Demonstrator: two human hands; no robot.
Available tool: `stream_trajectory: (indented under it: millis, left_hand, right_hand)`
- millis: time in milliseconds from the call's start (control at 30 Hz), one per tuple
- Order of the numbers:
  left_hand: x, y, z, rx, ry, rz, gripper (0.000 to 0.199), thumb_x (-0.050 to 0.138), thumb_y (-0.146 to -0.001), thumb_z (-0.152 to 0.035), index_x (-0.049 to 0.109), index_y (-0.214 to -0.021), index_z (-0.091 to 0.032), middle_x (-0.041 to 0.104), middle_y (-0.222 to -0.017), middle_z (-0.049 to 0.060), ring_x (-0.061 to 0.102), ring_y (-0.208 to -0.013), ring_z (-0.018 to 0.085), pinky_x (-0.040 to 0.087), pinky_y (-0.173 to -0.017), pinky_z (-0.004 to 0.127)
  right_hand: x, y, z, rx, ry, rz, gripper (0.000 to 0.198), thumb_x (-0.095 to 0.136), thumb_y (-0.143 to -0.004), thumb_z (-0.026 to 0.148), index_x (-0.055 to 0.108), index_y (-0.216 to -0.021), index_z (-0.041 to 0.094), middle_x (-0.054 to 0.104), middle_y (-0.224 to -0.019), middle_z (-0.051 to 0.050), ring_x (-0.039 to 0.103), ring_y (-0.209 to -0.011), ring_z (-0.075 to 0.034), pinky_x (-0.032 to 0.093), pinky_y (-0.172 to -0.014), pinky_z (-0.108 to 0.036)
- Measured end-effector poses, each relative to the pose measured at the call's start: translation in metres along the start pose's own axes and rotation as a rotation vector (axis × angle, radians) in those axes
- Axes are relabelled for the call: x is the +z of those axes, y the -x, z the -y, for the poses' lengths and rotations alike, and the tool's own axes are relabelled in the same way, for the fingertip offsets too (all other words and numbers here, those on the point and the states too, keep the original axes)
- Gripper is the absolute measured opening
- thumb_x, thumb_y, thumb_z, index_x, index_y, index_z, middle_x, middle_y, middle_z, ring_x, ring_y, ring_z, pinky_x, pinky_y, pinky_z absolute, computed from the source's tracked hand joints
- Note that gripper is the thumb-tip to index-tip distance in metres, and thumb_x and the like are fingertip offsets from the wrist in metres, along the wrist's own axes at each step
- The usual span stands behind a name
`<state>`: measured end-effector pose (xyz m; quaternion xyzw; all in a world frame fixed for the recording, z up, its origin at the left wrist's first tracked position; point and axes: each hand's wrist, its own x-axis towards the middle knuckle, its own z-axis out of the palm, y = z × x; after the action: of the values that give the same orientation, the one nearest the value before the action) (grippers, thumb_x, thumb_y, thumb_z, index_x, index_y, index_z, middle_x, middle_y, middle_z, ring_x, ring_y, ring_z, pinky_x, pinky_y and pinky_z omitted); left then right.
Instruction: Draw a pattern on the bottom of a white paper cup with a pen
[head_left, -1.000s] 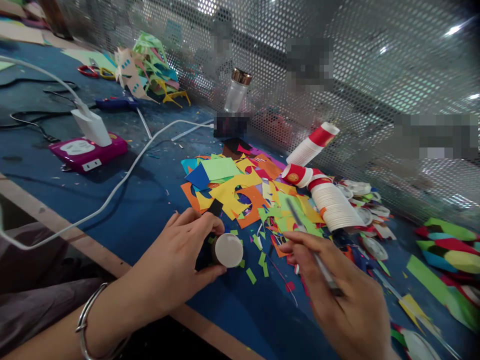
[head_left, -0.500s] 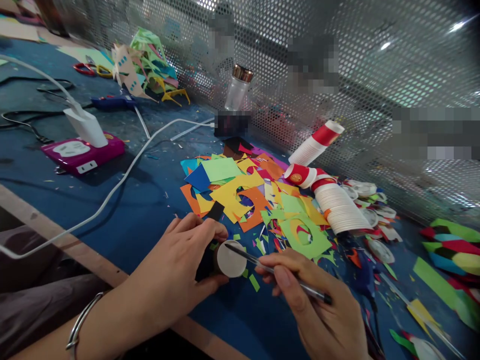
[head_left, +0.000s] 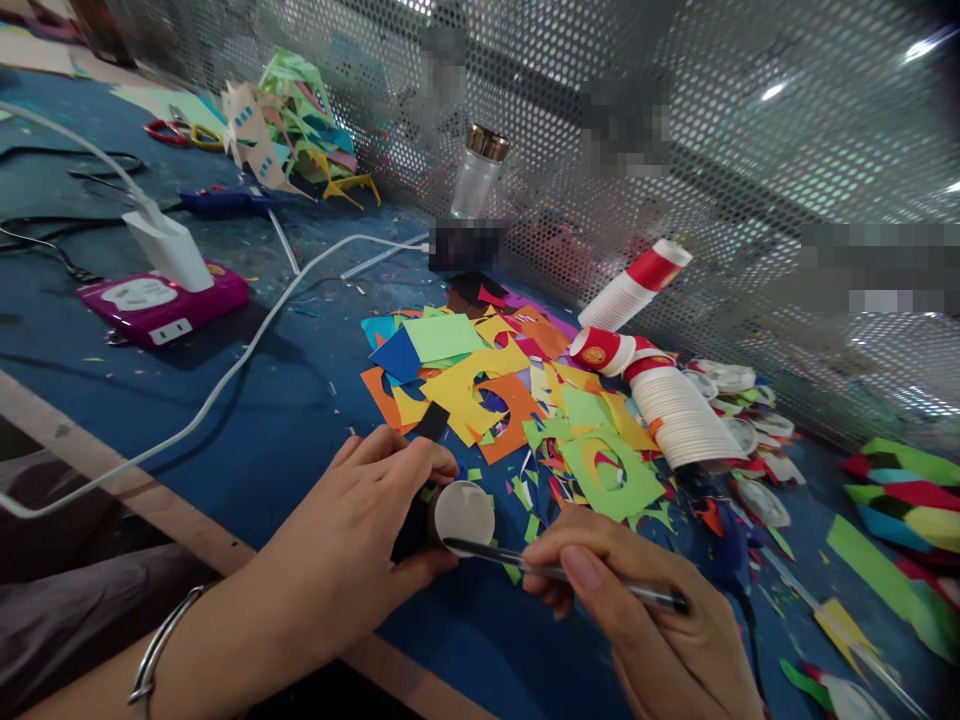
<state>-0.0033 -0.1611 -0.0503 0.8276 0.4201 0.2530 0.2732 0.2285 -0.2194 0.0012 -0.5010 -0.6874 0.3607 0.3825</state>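
My left hand [head_left: 352, 525] is closed around a small cup-like cylinder [head_left: 465, 516] whose round white end faces up and toward me. Its side looks dark, and most of it is hidden behind my fingers. In my right hand [head_left: 630, 600] I grip a clear pen with a dark end [head_left: 502, 553], thumb and fingers pinched on the barrel. The pen's tip lies over the lower left edge of the white end; whether it touches, I cannot tell. Just beyond my left fingers lies a black paper strip [head_left: 432, 421].
Coloured paper scraps [head_left: 480, 385] pile up ahead of my hands. Stacked paper cups [head_left: 686, 420] lie to the right, near a blue glue gun [head_left: 731, 545]. Leftward are a purple power strip [head_left: 169, 305], a white cable [head_left: 232, 375] and another glue gun [head_left: 225, 203]. A perforated metal panel [head_left: 525, 90] stands behind.
The pen tip has moved down across the white end, from its upper left to its lower left edge. My right hand has shifted slightly right and down. My left hand stays nearly still.
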Motion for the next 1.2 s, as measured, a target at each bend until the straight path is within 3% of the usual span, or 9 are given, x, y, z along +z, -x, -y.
stream_trajectory:
  millis: [133,333,533,667,833,967,1200]
  left_hand:
    - [-0.001,0.000,-0.001,-0.002,0.001,0.016,0.047,0.077,-0.084,-0.022,0.044,-0.116,-0.032,0.068,-0.117,-0.008,0.051,-0.114,0.027,0.033,-0.101,0.049]
    - [-0.001,0.000,-0.002,-0.025,0.008,0.025,0.046,0.076,-0.083,-0.020,0.045,-0.114,-0.032,0.068,-0.116,-0.008,0.051,-0.116,0.029,0.031,-0.103,0.052]
    - [-0.001,-0.001,-0.003,-0.028,0.019,0.026,0.044,0.076,-0.083,-0.022,0.045,-0.113,-0.032,0.068,-0.114,-0.008,0.053,-0.114,0.028,0.029,-0.106,0.056]
    - [-0.001,-0.003,-0.002,-0.040,0.020,0.034,0.044,0.077,-0.082,-0.024,0.046,-0.113,-0.031,0.069,-0.112,-0.005,0.053,-0.115,0.030,0.030,-0.106,0.058]
    - [-0.002,-0.002,-0.002,-0.030,0.012,0.035,0.041,0.076,-0.083,-0.024,0.048,-0.112,-0.029,0.068,-0.113,-0.003,0.055,-0.113,0.030,0.035,-0.100,0.055]
    - [-0.002,-0.003,-0.003,-0.026,0.017,0.039,0.041,0.077,-0.083,-0.024,0.048,-0.112,-0.030,0.069,-0.113,-0.004,0.056,-0.113,0.030,0.035,-0.102,0.057]
    - [-0.002,-0.001,-0.002,-0.020,0.031,0.026,0.043,0.077,-0.082,-0.024,0.047,-0.112,-0.031,0.069,-0.116,-0.005,0.056,-0.116,0.030,0.032,-0.105,0.060]
  right_hand:
    - [-0.001,-0.006,-0.002,-0.116,0.133,0.066,0.024,0.051,-0.102,0.019,0.071,-0.111,0.029,0.074,-0.093,0.001,0.072,-0.080,-0.011,0.056,-0.064,-0.021]
    - [-0.008,-0.016,0.007,-0.395,0.510,0.085,0.030,0.052,-0.098,0.010,0.062,-0.121,0.026,0.076,-0.100,0.000,0.072,-0.090,-0.013,0.055,-0.086,-0.026]
    - [-0.017,-0.019,0.030,-0.355,0.585,0.136,0.019,0.049,-0.098,0.010,0.060,-0.101,0.026,0.073,-0.083,0.002,0.071,-0.076,-0.014,0.053,-0.067,-0.027]
    - [-0.020,-0.027,0.037,-0.175,0.486,0.210,0.027,0.047,-0.104,0.021,0.063,-0.082,0.024,0.069,-0.073,0.002,0.067,-0.065,-0.012,0.049,-0.058,-0.027]
    - [-0.012,-0.040,0.026,0.040,0.223,0.226,0.036,0.045,-0.108,0.035,0.069,-0.085,0.022,0.069,-0.073,0.001,0.064,-0.063,-0.011,0.048,-0.056,-0.024]
    - [-0.009,-0.047,0.016,-0.021,0.185,0.175,0.033,0.047,-0.108,0.034,0.071,-0.090,0.021,0.070,-0.079,-0.001,0.066,-0.068,-0.012,0.050,-0.061,-0.025]
    - [-0.023,-0.045,0.027,-0.166,0.480,0.170,0.029,0.047,-0.105,0.023,0.066,-0.084,0.020,0.068,-0.075,-0.001,0.061,-0.066,-0.013,0.045,-0.059,-0.028]
